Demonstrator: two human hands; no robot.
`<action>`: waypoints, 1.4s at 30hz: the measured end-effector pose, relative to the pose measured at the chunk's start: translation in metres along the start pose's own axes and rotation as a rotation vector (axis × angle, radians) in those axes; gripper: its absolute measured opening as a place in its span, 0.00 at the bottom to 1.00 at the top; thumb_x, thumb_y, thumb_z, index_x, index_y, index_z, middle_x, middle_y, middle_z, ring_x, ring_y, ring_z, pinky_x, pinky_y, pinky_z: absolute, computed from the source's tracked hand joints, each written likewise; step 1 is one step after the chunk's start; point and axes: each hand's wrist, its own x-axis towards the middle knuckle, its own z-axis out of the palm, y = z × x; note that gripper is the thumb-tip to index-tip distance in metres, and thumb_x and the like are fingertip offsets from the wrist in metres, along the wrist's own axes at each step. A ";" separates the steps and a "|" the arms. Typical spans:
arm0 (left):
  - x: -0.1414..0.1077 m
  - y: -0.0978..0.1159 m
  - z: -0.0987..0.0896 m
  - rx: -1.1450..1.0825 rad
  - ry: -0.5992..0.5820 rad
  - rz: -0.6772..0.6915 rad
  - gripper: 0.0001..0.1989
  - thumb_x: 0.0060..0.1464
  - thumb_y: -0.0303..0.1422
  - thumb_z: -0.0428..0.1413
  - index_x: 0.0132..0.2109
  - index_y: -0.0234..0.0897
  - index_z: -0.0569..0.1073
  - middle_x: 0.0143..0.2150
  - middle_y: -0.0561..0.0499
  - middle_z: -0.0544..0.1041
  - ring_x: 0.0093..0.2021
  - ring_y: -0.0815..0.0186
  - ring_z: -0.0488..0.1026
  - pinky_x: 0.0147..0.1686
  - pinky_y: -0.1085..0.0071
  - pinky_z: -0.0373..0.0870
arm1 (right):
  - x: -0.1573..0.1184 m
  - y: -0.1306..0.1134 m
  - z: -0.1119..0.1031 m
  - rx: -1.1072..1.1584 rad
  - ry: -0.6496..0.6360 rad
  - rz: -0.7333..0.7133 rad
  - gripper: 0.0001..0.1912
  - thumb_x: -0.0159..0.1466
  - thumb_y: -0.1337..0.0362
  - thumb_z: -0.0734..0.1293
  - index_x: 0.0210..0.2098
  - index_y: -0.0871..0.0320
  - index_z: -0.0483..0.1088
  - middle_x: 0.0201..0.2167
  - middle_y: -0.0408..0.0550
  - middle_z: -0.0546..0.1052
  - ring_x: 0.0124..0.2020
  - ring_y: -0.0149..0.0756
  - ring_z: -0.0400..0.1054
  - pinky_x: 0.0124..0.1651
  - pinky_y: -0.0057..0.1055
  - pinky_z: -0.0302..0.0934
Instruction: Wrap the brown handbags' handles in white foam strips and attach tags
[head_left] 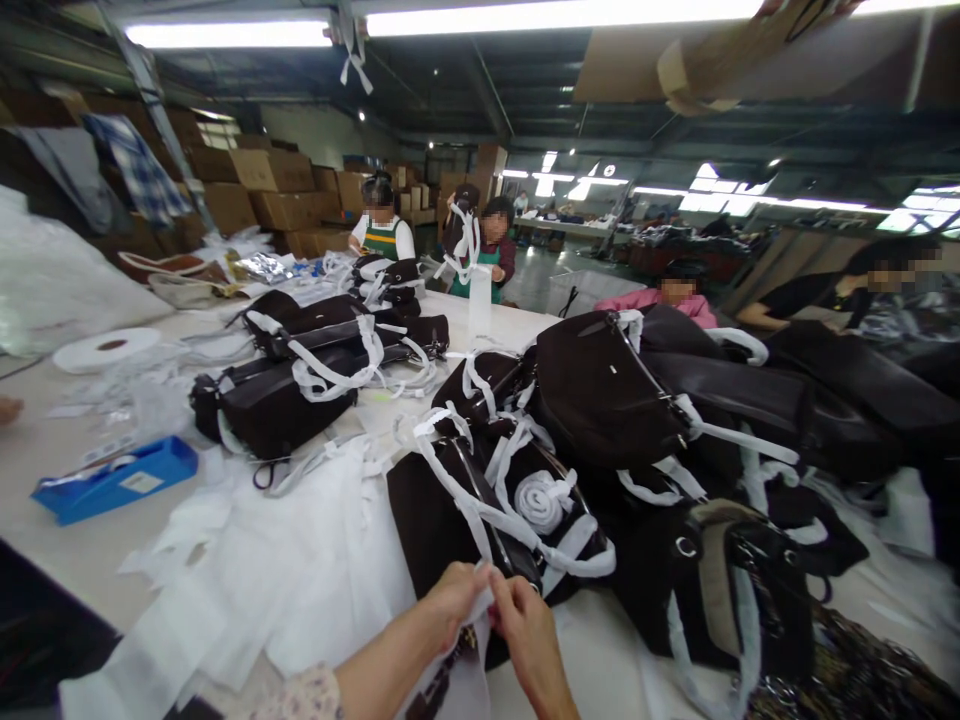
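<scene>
At the bottom centre, my left hand [452, 600] is closed on a strip of white wrapping [484, 590]. My right hand [523, 617] pinches the same wrapping, with its fingertips close to those of my left hand. Just beyond both hands lies a dark brown bag [424, 515], its straps wound in white material. A coil of white wrapping [541, 500] rests on the bag beside it. Part of a gold-coloured chain shows below my hands, mostly hidden by them.
White sheets [300, 550] spread to the left, near a blue tape dispenser [120, 482] and a white roll [106, 350]. More dark bags [607, 390] pile up at the right, with chains [862, 670] at lower right. Several people stand or sit across the table.
</scene>
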 end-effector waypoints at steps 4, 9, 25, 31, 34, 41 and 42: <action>0.002 -0.003 -0.001 -0.026 0.000 0.015 0.22 0.43 0.50 0.62 0.26 0.34 0.68 0.19 0.57 0.68 0.20 0.71 0.65 0.24 0.74 0.61 | -0.004 -0.005 -0.003 -0.195 -0.025 -0.122 0.19 0.58 0.47 0.64 0.20 0.55 0.64 0.21 0.44 0.70 0.25 0.38 0.66 0.30 0.31 0.59; 0.003 0.000 -0.011 -0.044 -0.073 -0.022 0.24 0.43 0.53 0.61 0.27 0.33 0.70 0.20 0.54 0.70 0.19 0.70 0.66 0.23 0.73 0.63 | 0.004 -0.006 -0.009 -0.135 -0.108 -0.203 0.19 0.62 0.50 0.59 0.22 0.54 0.64 0.21 0.42 0.69 0.24 0.36 0.65 0.29 0.30 0.59; 0.001 -0.007 -0.011 -0.154 -0.214 -0.051 0.23 0.40 0.48 0.63 0.35 0.32 0.70 0.22 0.53 0.71 0.19 0.69 0.67 0.23 0.70 0.67 | 0.019 0.009 -0.011 -0.118 -0.097 -0.069 0.17 0.57 0.50 0.60 0.20 0.54 0.64 0.17 0.44 0.72 0.22 0.39 0.67 0.28 0.32 0.59; 0.004 0.004 -0.013 -0.278 -0.213 -0.339 0.22 0.59 0.45 0.46 0.33 0.30 0.73 0.20 0.49 0.70 0.18 0.70 0.64 0.25 0.71 0.69 | 0.018 0.007 -0.013 -0.018 -0.094 0.014 0.19 0.56 0.48 0.61 0.18 0.54 0.62 0.15 0.42 0.70 0.21 0.37 0.64 0.27 0.30 0.57; 0.006 0.002 -0.012 -0.335 -0.195 -0.388 0.19 0.61 0.40 0.44 0.35 0.30 0.73 0.22 0.49 0.71 0.19 0.69 0.65 0.26 0.71 0.69 | 0.019 0.008 -0.013 0.005 -0.107 0.027 0.19 0.56 0.48 0.61 0.18 0.54 0.61 0.15 0.42 0.69 0.22 0.37 0.65 0.28 0.30 0.57; 0.011 -0.007 -0.011 -0.433 -0.235 -0.371 0.21 0.57 0.45 0.46 0.34 0.30 0.73 0.19 0.49 0.70 0.18 0.69 0.65 0.25 0.72 0.69 | 0.019 0.010 -0.017 -0.067 -0.156 -0.035 0.18 0.59 0.48 0.58 0.22 0.54 0.61 0.16 0.43 0.70 0.22 0.39 0.67 0.29 0.32 0.58; 0.011 -0.007 -0.012 -0.431 -0.229 -0.375 0.21 0.57 0.44 0.46 0.33 0.30 0.73 0.19 0.49 0.70 0.18 0.69 0.65 0.25 0.72 0.69 | 0.020 0.010 -0.017 -0.092 -0.163 -0.048 0.18 0.60 0.48 0.58 0.22 0.54 0.62 0.16 0.43 0.71 0.22 0.39 0.67 0.29 0.32 0.57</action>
